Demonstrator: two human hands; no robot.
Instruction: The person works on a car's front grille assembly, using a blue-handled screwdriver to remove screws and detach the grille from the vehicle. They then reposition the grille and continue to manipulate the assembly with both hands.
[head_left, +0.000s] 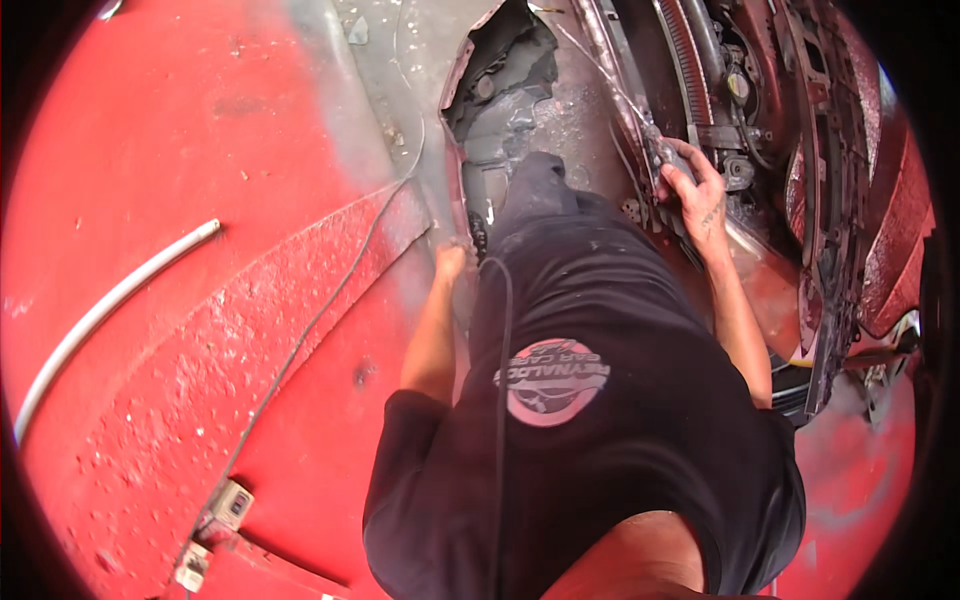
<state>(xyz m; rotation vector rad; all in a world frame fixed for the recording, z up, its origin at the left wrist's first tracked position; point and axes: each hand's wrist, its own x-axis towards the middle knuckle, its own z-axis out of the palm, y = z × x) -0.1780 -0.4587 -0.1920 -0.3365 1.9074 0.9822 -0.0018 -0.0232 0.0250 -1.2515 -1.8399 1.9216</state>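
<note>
My right hand (697,188) is raised at the open front of a car. Its thumb and fingers close round a slim grey metal piece (655,143), which lines up with a thin rod or cord running up and left. I cannot make out its kind. My left hand (452,262) hangs low by my hip, closed, beside the edge of a broken dark car-body panel (487,165). Whatever it holds, if anything, is hidden. A thin dark cable (507,330) loops near that hand and passes down over my black shirt.
Car front parts with a ribbed hose (690,65) fill the right side. A long thin cord (330,300) crosses the red floor (150,330) to a pale socket box (233,503) at lower left. A curved grey pipe (110,305) lies at far left.
</note>
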